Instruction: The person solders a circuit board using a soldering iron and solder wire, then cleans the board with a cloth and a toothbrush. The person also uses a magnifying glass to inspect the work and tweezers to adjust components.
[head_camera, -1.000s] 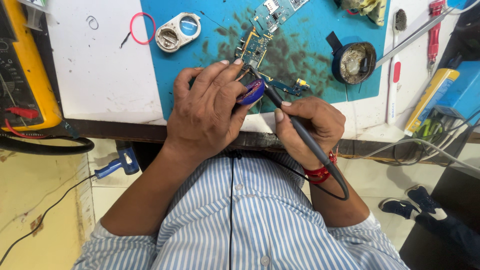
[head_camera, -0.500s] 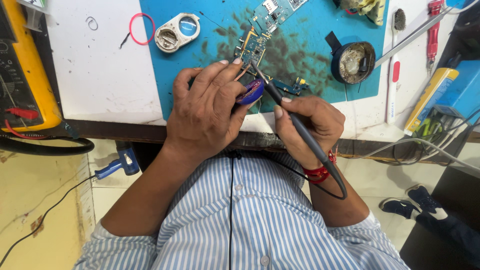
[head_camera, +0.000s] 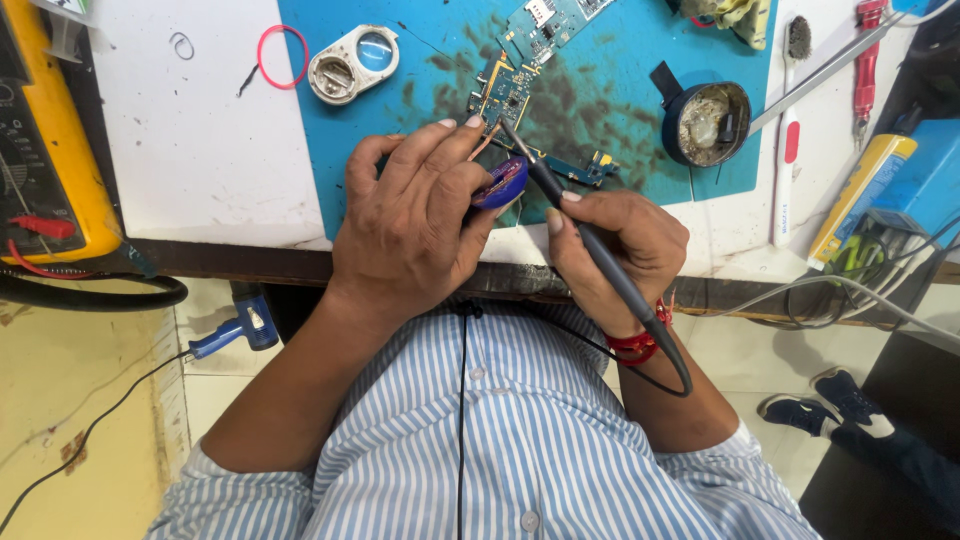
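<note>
The small green circuit board (head_camera: 503, 88) lies on the blue work mat (head_camera: 620, 100), just beyond both hands, toward the far side of the bench, with its long axis running away from the person. The right hand (head_camera: 620, 245) is curled in a pen grip around a dark soldering iron (head_camera: 575, 225), whose shaft slants up and left so that its tip meets the near edge of the board; its cable trails back past a red wrist thread (head_camera: 640, 345). The left hand (head_camera: 415, 220) is the nearer of the 2 to the board: its fingers (head_camera: 445, 150) are stretched forward and close together, fingertips at the board's lower edge, with a thin coppery strand, perhaps wire or braid, running beside them, while the thumb side presses a small purple object (head_camera: 503, 182) I cannot identify. The board looks bare and populated with tiny components, and the mat around it is darkly stained. A second, larger board (head_camera: 548, 22) lies just above it.
</note>
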